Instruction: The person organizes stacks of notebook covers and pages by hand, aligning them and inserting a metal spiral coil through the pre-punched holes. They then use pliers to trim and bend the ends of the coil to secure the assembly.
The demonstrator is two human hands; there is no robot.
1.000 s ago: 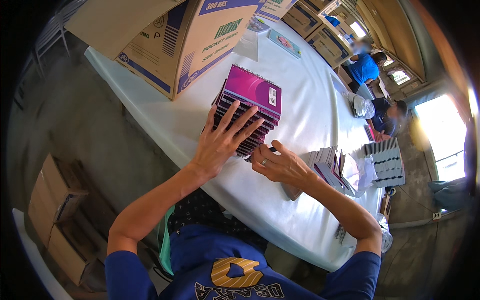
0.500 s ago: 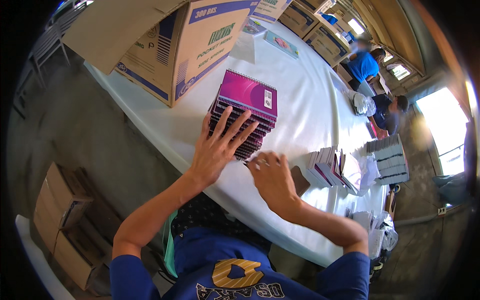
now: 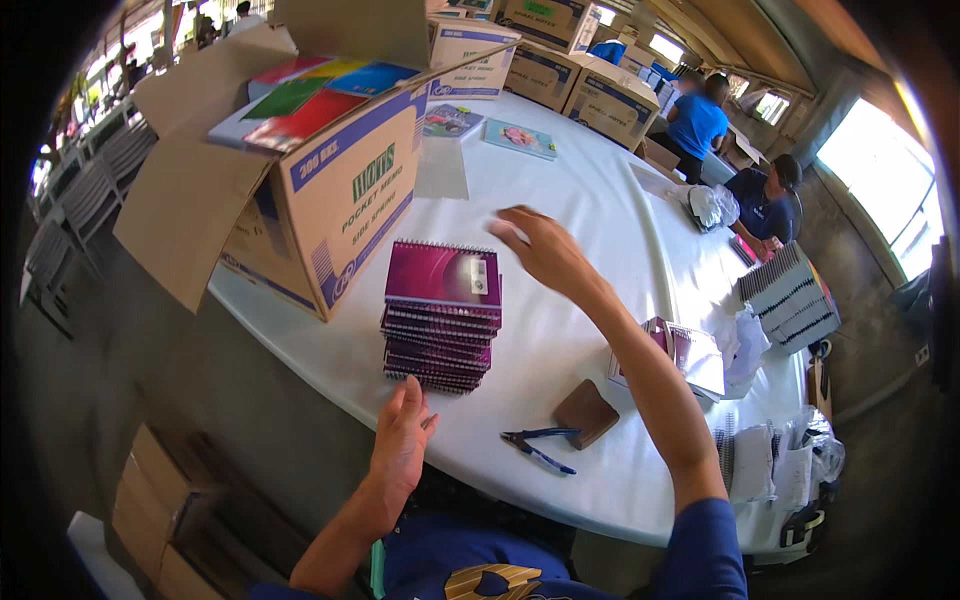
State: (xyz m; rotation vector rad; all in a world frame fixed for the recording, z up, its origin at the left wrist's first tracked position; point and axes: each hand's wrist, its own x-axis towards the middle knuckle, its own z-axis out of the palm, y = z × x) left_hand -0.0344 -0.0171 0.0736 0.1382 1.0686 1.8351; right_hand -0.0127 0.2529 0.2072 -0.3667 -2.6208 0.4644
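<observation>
A stack of purple spiral notebooks (image 3: 442,330) stands on the white-covered table (image 3: 560,350), wire bindings showing along its near side. My left hand (image 3: 398,445) is at the near bottom edge of the stack, fingertips at the lowest notebooks, thumb apart, gripping nothing I can see. To the right of the stack, my right hand (image 3: 545,250) hovers over the table with fingers stretched out and nothing in it. Blue-handled pliers (image 3: 542,450) lie near the table's front edge, touching or beside a brown wallet-like item (image 3: 586,413).
An open carton (image 3: 350,200) with colourful notebooks (image 3: 310,100) on top stands left. More notebook piles (image 3: 790,300) and plastic bags (image 3: 745,340) are at right. Flat booklets (image 3: 520,138) and cartons (image 3: 610,100) lie farther back. Two people (image 3: 765,200) are at the far right.
My right hand has left the stack's lower corner and swung up and right. My left hand has slid from the notebook bindings down to the near edge. The pliers now show; the view has shifted.
</observation>
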